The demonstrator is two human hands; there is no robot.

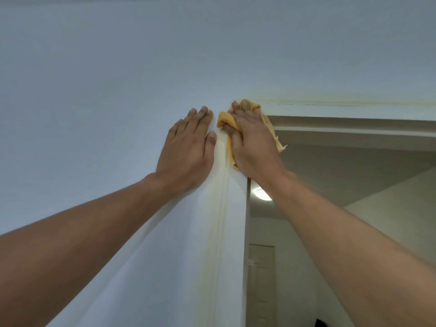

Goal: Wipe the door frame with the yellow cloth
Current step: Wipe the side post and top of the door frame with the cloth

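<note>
The white door frame (226,232) runs up the middle of the view and turns right along the top of the doorway. At its upper left corner my right hand (252,142) presses the bunched yellow cloth (224,120) against the moulding, fingers curled over it. Most of the cloth is hidden under the hand; a frayed edge sticks out to the right. My left hand (188,149) lies flat, fingers apart, on the wall just left of the frame, with its thumb touching the moulding.
Pale blue-white wall (94,90) fills the left and top. Through the doorway to the right I see a lit round ceiling lamp (260,194), a sloped ceiling and a closed white panel door (262,279) farther back.
</note>
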